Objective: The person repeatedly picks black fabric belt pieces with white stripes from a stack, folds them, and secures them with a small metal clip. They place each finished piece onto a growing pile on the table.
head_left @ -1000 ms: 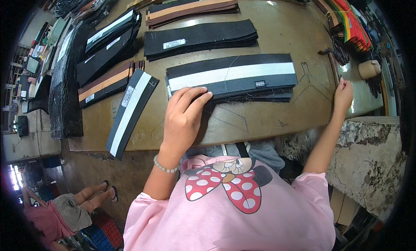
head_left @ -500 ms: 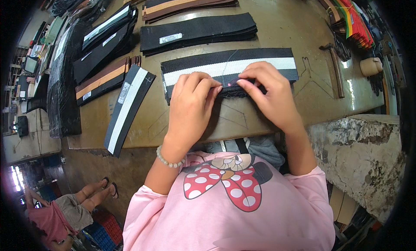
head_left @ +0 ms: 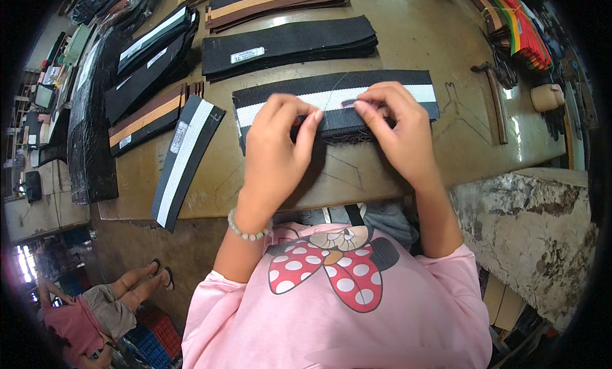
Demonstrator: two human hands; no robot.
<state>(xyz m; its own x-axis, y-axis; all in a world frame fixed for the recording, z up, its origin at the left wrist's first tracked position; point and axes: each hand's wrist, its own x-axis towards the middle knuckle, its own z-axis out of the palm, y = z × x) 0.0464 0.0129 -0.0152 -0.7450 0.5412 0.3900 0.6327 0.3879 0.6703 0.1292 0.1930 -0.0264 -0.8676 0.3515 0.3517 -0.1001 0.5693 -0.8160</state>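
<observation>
A stack of black woven strips with a white band (head_left: 280, 111) lies in front of me, its near edge frayed. My left hand (head_left: 284, 130) is closed in a pinch over the stack's left half. A thin loose thread (head_left: 335, 88) curves across the top strip and runs down to those fingertips. My right hand (head_left: 395, 117) is closed over the right half, thumb and forefinger gripping a small dark object (head_left: 348, 103) whose tip points left. Its kind is mostly hidden by the fingers.
A single black-and-white strip (head_left: 188, 162) with a label lies to the left. Beyond are black strips (head_left: 290, 45), brown-and-tan strips (head_left: 277, 9) and a plastic-wrapped bundle (head_left: 92, 133). At right are a hammer (head_left: 496, 104), a tape roll (head_left: 547, 97) and colourful strips (head_left: 526, 41).
My hands have moved apart at the stack's near edge. The left hand has turned, its thumb now showing, and the small dark object in my right hand has shifted up over the white band.
</observation>
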